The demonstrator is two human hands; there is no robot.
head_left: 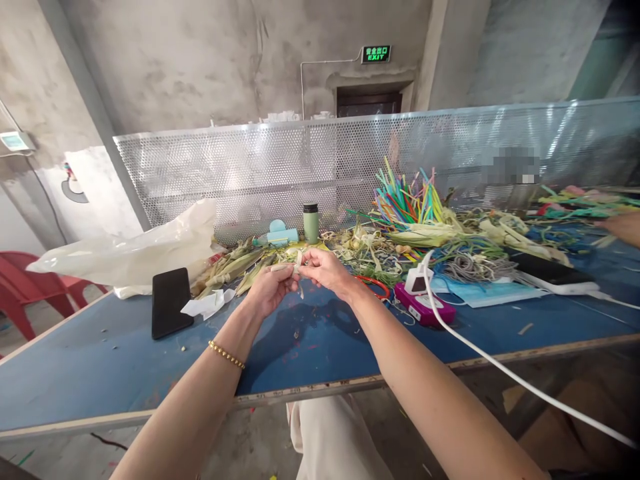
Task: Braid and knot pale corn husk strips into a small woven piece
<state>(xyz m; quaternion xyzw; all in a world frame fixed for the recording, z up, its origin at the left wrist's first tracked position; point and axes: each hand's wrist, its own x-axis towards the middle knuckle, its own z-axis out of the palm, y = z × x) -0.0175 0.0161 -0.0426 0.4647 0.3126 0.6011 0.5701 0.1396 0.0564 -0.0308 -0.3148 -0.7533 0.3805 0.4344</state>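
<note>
Close together above the blue table, both hands work on a pale strip that looks like corn husk. My left hand, below a gold bead bracelet, has its fingers curled round the strip's lower part. Thumb and fingertips of my right hand pinch the same strip from the right side. A short end pokes up between the hands, and a bit hangs below. Just behind them lie dried corn husks and loose pale husk pieces. The fingers partly hide the strip.
A black phone and white paper lie left. Behind stand a green bottle and colourful pipe cleaners. A purple power strip with a white cable sits right. Another person's hand is far right.
</note>
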